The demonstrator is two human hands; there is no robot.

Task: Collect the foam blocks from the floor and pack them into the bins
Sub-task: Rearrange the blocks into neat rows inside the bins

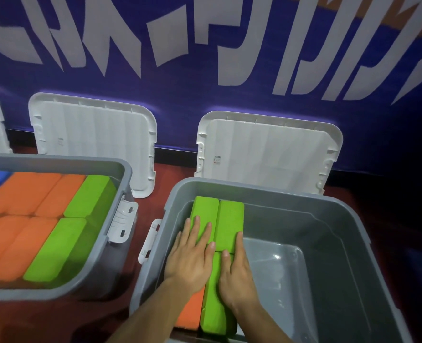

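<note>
A: Fingers (195, 231) of both hands lie straight and flat, gripping nothing. The left hand (192, 258) presses on the green foam blocks (231, 216) that stand along the left wall of the right bin (279, 201). The right hand (237, 273) presses on the nearer green block (217, 315), just beside it.

B: Where are the others?

A: An orange block (190, 310) sits in the near left corner, touching that green one. The left bin (56, 159) is packed full (orange and green, with one blue at the far edge). Two white lids (267, 149) lean on the banner wall behind.

B: What could go wrong?

A: The foam will probably spring back when the palms lift. The row could then lean or topple into the bare right half of the bin, since nothing braces that side. Uneven pressing might also leave one block standing proud, which would take room from later rows. No loose blocks on the floor are in view.
</note>
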